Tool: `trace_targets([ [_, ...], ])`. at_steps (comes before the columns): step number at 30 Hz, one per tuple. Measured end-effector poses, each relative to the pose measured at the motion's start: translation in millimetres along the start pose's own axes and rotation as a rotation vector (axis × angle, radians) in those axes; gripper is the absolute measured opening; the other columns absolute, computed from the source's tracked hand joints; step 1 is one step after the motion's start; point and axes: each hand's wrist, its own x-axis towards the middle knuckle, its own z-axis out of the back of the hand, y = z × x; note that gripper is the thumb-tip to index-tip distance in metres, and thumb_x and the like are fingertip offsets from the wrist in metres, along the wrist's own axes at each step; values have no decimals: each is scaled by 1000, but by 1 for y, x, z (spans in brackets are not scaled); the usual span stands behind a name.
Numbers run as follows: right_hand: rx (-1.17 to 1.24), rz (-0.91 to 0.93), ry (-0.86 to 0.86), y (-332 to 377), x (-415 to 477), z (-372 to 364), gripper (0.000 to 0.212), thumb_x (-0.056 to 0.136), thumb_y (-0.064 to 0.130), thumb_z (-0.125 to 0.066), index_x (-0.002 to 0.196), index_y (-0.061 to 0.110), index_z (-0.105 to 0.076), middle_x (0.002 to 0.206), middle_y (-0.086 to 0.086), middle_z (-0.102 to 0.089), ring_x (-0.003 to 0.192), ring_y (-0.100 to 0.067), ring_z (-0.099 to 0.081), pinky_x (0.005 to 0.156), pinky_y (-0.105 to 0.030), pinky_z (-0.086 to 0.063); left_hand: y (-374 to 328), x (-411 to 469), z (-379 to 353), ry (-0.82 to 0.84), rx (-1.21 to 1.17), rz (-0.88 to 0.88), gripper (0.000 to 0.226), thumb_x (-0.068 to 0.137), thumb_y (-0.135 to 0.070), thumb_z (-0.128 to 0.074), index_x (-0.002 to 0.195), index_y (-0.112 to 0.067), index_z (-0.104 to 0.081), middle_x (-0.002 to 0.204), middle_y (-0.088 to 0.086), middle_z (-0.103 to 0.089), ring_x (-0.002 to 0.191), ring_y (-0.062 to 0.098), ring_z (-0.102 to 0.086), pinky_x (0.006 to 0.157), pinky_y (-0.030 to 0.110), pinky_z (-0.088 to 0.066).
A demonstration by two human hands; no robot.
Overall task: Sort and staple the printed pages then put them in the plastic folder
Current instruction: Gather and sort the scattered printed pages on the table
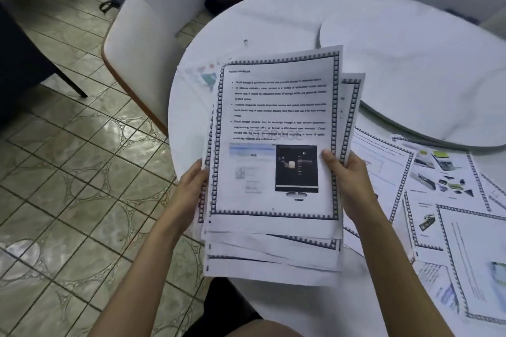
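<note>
I hold a loose, fanned stack of printed pages (273, 123) above the near left part of a round white table (273, 22). The top page has a chequered border, text headed "Cloud storage" and a picture of a monitor. My left hand (191, 191) grips the stack's left edge, fingers behind it. My right hand (347, 180) grips the right edge, thumb on the top page. More printed pages (443, 186) lie scattered on the table to the right. No stapler or plastic folder can be made out.
A white turntable disc (424, 63) sits on the table's far right part. A white padded chair (139, 55) stands at the table's left side. Tiled floor lies to the left, and dark furniture legs stand at the far left.
</note>
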Motion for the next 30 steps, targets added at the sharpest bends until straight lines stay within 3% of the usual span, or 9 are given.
trace_targets([
  [5,-92,-131,-9,-30,-3,3,22,91,23,-56,112,15,-60,101,-1,-70,91,-17,-68,85,-37,-55,2,6,-20,163,42,105,35,98,-35,-33,98,-24,-67,90,-5,-74,88,11,-70,71,24,-55],
  [8,-174,-192,-5,-48,-8,4,29,93,23,-54,119,11,-57,117,-7,-64,102,-21,-62,90,-35,-48,9,11,-20,193,81,184,38,95,-48,-36,113,-26,-62,112,-4,-68,104,15,-64,91,35,-49],
  [10,-216,-203,-10,-57,-10,4,25,94,21,-54,117,13,-57,116,-5,-63,101,-20,-60,88,-31,-46,22,18,-17,191,217,177,59,84,-65,-46,128,-25,-52,130,-3,-58,118,17,-55,103,43,-41],
  [14,-240,-189,-24,-61,-12,2,15,93,16,-54,106,24,-56,109,0,-62,98,-18,-60,88,-31,-46,21,14,-26,163,439,-47,42,94,-25,-52,133,-12,-46,132,5,-55,119,22,-53,103,44,-42],
  [17,-226,-183,-47,-56,-11,6,19,93,22,-55,111,21,-57,111,0,-61,96,-14,-58,85,-29,-44,8,11,-32,192,369,-131,33,95,-18,-48,128,-17,-49,125,2,-59,113,17,-56,96,34,-47],
  [21,-99,-184,-89,-46,-9,20,66,83,44,-63,138,16,-40,134,4,-51,123,-15,-47,103,-37,-37,-12,12,-32,234,215,-162,23,92,-18,-50,112,-29,-55,112,-7,-64,106,17,-62,87,31,-54],
  [24,81,-225,-45,-38,-10,27,99,60,64,-74,139,17,-38,137,0,-53,127,-19,-48,109,-47,-34,-25,15,-38,259,184,-205,25,92,-23,-52,115,-31,-53,118,-7,-62,113,18,-59,94,38,-50],
  [27,45,-66,-132,-17,-14,24,47,68,50,-69,105,21,-64,98,3,-73,98,-18,-68,92,-44,-52,-37,11,-53,213,253,-313,51,86,-39,-53,132,-19,-46,134,3,-53,126,20,-48,106,47,-39],
  [30,46,169,-248,9,-24,16,9,86,31,-58,93,28,-64,82,18,-73,86,-6,-69,78,-28,-56,-48,2,-69,116,274,-491,59,86,-39,-47,136,-7,-40,136,5,-50,127,12,-46,108,39,-38],
])
